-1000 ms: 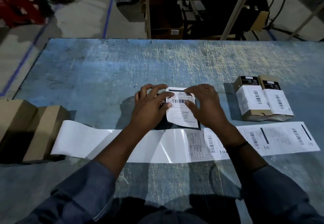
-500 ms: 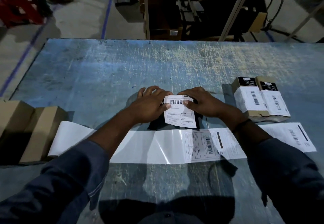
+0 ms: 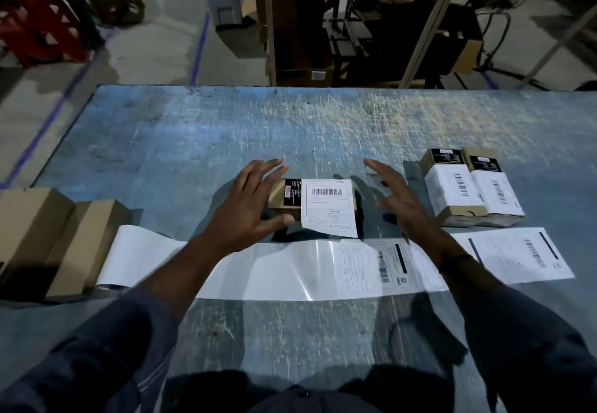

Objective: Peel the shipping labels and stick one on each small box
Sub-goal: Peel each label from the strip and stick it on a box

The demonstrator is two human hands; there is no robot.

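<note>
Cardboard small box [image 3: 284, 198] sits mid desk [image 3: 193, 141] w/ label [image 3: 328, 207] stuck on top. Left hand [image 3: 248, 209] spread, thumb touching box's near edge; right hand [image 3: 395, 201] spread, just beside, not touching.

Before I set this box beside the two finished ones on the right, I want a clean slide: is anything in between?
Nothing on the table lies between the middle box and the labeled pair; only the right hand hovers there, open.
</note>
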